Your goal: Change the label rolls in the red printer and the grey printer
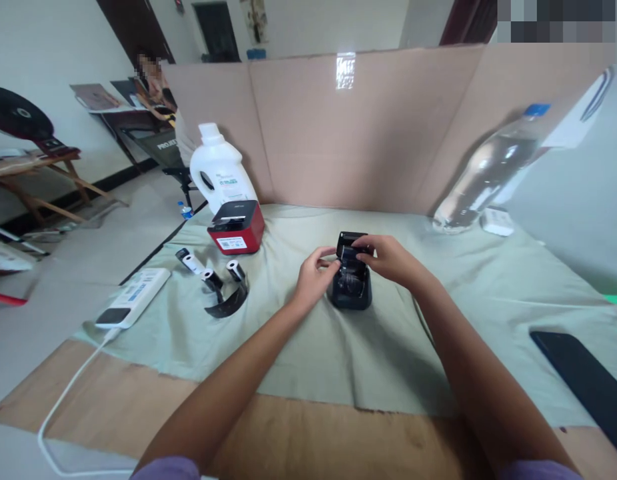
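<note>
Pale green cloth covers the table, with cardboard walls propped up behind. Both hands are on a small black printer sitting mid-cloth: right hand pinches its raised lid from above, left hand has fingertips closed against the left side near the hinge. Off to the left lie a few little paper rolls, a red printer and a white jug. White power strip sits further left, clear water bottle back right, dark phone at the right edge.
</note>
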A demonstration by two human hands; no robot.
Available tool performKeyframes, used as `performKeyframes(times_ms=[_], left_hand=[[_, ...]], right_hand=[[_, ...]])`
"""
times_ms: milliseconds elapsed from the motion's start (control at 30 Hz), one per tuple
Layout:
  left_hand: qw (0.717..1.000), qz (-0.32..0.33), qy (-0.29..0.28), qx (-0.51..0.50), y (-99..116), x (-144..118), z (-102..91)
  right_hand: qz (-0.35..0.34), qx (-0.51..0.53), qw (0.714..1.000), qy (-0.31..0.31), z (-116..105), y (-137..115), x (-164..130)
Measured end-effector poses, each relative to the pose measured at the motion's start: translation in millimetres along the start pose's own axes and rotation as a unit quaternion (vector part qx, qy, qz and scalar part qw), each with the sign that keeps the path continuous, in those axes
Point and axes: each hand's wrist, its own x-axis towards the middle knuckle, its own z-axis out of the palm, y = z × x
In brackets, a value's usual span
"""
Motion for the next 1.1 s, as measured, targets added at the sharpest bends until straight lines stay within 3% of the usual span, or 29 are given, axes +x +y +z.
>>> performKeyframes(times_ms=[133, 200, 400, 667, 867, 967, 1100], left_hand=[[0.967, 0.183, -0.018, 0.178, -14.7, -18.1, 3.0], [0.949, 0.222, -0.045, 0.22, -18.8, -24.5, 3.3], [0.93, 0.227, -0.07, 0.282, -22.0, -30.6, 4.0], [0.919, 0.248, -0.06, 0.3, -23.6, -30.4, 4.8], [0.907, 0.271, -0.071, 0.314, -22.0, -33.2, 4.2], [0.899, 0.289, -0.061, 0.323, -20.9, -35.7, 2.3], [0.895, 0.297, -0.043, 0.329, -21.0, -37.6, -0.4]], right_hand=[[0.018, -0.05, 0.998, -0.018, 14.3, 23.9, -1.4], [0.013, -0.059, 0.998, -0.026, 21.2, 25.4, -1.1], [0.023, -0.058, 0.997, -0.037, 34.1, 19.1, -0.2], [0.086, -0.17, 0.981, -0.019, 48.4, 16.0, -9.2], [0.073, -0.091, 0.979, 0.167, 41.3, 21.3, 1.0], [0.046, -0.032, 0.989, 0.137, 27.9, 24.2, 3.2], [0.002, -0.021, 1.0, 0.001, 7.2, 13.0, -8.6]])
